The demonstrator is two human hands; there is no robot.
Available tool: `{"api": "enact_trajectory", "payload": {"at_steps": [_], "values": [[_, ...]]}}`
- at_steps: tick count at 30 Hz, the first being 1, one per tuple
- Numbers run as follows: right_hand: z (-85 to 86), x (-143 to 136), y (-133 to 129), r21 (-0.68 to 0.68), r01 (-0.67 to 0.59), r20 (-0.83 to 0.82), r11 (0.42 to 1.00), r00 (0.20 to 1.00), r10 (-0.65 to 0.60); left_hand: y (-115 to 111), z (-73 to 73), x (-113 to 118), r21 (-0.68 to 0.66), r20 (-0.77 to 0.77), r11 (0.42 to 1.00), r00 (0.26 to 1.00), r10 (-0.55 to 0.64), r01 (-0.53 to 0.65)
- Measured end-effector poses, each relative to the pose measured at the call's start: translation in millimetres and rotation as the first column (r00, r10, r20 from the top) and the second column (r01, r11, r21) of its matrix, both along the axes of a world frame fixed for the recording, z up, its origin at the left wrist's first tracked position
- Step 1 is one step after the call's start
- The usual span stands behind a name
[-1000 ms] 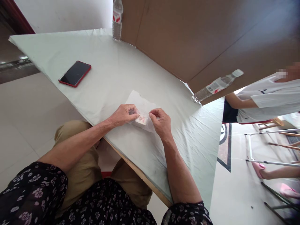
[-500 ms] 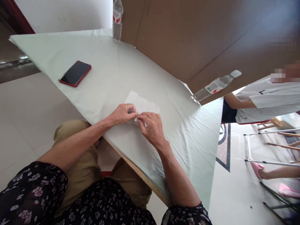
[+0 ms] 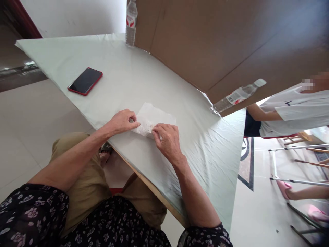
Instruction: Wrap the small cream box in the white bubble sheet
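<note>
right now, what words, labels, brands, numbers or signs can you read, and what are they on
No wording can be read.
Left bottle label: too blurred.
Right bottle label: barcode visible, print too small.
Dark mark on the white shirt: no clear letters.
Shoe strap marking: too small.
Floor emblem: partly hidden, no letters visible.
White sheet: no legible print.

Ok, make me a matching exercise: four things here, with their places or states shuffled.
1. thin white paper sheet
2. black-screened phone in a red case
3. large brown cardboard panel
4. pale green cloth

A. standing upright
B. creased, with a pointed corner at the view's left
C. between the left hand and right hand
D. lying screen up, apart from both hands

Pairs: 1-C, 2-D, 3-A, 4-B
</note>
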State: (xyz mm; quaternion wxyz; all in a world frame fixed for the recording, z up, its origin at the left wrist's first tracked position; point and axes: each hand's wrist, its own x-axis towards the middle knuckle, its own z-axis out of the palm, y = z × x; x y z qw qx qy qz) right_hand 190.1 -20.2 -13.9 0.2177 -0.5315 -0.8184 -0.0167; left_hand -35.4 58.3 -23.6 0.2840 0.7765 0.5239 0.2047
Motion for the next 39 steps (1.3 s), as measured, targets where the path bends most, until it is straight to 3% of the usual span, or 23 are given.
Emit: {"api": "enact_trajectory", "payload": {"at_steps": [5, 13, 21, 24, 29, 39], "values": [[1.6, -1.3, -1.1, -0.006, 0.006, 0.010, 1.000, 1.000, -0.006, 0.2, 6.7, 1.3, -0.058, -0.064, 0.998, 0.998, 0.002, -0.006], [2.4, -1.3, -0.4, -0.037, 0.011, 0.008, 0.999, 1.000, -0.011, 1.0, 6.2, 10.5, -0.320, 0.192, 0.945, 0.981, -0.001, 0.064], [1.5, -1.2, -0.5, -0.033, 0.010, 0.010, 0.999, 1.000, -0.010, -6.3, -2.4, 23.9, -0.226, 0.406, 0.973, 0.904, 0.134, -0.043], [0.8, -1.1, -0.7, -0.028, 0.011, 0.024, 1.000, 1.000, -0.011, -7.5, -2.5, 27.2, -0.255, 0.453, 0.964, 0.870, 0.193, -0.082], [1.1, -1.8, -1.8, -0.026, 0.014, 0.072, 1.000, 0.997, -0.012, -7.9, 2.3, 28.5, -0.422, 0.487, 0.906, 0.834, 0.260, -0.036], [7.1, -2.4, -2.1, -0.045, -0.010, 0.060, 0.999, 0.998, 0.013, -17.1, 10.4, 51.5, -0.480, 0.603, 0.876, 0.745, 0.285, 0.054]]}}
